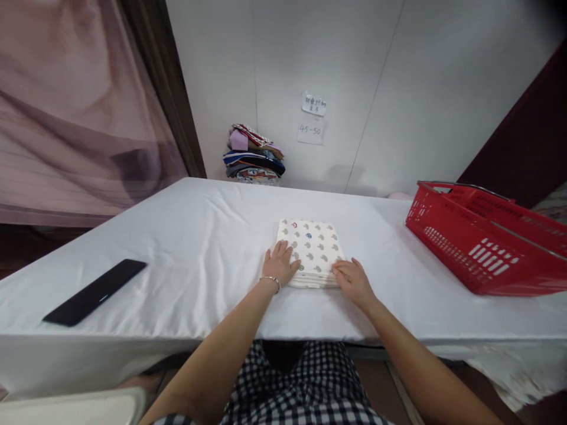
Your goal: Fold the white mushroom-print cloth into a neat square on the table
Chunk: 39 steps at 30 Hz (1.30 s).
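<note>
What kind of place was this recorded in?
Possibly a home or small workroom set up for folding: a white-covered table with a folded cloth, a pile of folded fabrics by the wall, and a red basket.

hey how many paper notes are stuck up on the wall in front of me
2. The upper note is on the wall behind the table; the lower note is just below it.

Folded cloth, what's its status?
Left hand on cloth's left edge; right hand at right edge. Folded cloth flat on table. Nothing blocking it.
</note>
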{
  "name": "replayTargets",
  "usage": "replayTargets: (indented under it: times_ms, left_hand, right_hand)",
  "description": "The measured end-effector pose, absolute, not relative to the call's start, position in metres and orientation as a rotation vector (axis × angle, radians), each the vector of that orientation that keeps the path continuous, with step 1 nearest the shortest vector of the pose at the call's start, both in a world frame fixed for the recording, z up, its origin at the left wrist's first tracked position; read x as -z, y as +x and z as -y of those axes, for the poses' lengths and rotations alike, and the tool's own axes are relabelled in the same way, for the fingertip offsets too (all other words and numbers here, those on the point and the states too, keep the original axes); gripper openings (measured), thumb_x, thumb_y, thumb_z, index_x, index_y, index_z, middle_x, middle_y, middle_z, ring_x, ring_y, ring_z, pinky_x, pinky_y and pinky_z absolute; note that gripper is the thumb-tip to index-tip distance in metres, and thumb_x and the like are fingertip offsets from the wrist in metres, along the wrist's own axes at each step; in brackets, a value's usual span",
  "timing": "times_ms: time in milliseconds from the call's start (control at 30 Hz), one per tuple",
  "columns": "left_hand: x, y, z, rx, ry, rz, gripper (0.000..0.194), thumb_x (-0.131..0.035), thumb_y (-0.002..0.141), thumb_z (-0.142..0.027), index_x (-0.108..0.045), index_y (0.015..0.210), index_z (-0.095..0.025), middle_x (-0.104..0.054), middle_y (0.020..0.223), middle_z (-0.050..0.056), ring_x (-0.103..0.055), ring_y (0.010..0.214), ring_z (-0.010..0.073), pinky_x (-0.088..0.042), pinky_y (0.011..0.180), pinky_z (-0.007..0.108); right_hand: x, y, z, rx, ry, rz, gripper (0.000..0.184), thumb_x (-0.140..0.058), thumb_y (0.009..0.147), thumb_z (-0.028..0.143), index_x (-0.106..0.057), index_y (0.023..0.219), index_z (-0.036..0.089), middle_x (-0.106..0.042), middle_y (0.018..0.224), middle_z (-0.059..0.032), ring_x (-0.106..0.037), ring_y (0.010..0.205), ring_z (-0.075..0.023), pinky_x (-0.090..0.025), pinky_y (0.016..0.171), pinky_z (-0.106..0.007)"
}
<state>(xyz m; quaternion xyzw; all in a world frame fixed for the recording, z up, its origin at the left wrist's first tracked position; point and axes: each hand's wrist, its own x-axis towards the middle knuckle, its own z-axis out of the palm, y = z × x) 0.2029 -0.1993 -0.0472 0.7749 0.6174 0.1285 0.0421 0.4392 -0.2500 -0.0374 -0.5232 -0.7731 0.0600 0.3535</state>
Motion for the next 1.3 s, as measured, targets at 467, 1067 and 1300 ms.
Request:
replayTargets:
  times_ms: [467, 1067, 1300]
  left_hand:
    - [0.044, 0.203, 0.199, -0.412, 2.303, -1.851, 0.051, -0.033, 0.084, -0.050, -0.040, 0.131, -0.030, -0.022, 0.147, 0.000, -0.010, 0.136, 0.0216, -0.010, 0.108, 0.051]
    - [0.038, 0.215, 0.163, -0.375, 2.241, -1.841, 0.064, -0.029, 0.082, -0.058, -0.034, 0.135, -0.022, -0.012, 0.150, 0.003, -0.003, 0.137, 0.0240, -0.017, 0.106, 0.050]
    - [0.035, 0.209, 0.165, -0.543, 2.159, -1.825, 0.055, -0.032, 0.084, -0.052, -0.038, 0.132, -0.024, -0.016, 0.149, 0.001, -0.009, 0.137, 0.0212, -0.029, 0.103, 0.042]
  right_hand:
    - [0.039, 0.427, 0.150, -0.183, -1.749, 2.271, 0.046, -0.035, 0.088, 0.043, -0.041, 0.130, 0.026, -0.028, 0.145, -0.0073, -0.017, 0.134, -0.0264, -0.020, 0.103, -0.051]
    - [0.050, 0.431, 0.148, -0.191, -1.671, 2.195, 0.047, -0.038, 0.087, 0.044, -0.045, 0.129, 0.024, -0.032, 0.143, -0.0053, -0.018, 0.135, -0.0245, -0.022, 0.106, -0.046]
    - [0.048, 0.435, 0.145, -0.400, -1.562, 2.114, 0.044, -0.046, 0.084, 0.041, -0.051, 0.124, 0.024, -0.037, 0.140, -0.0051, -0.017, 0.135, -0.0236, -0.018, 0.109, -0.046]
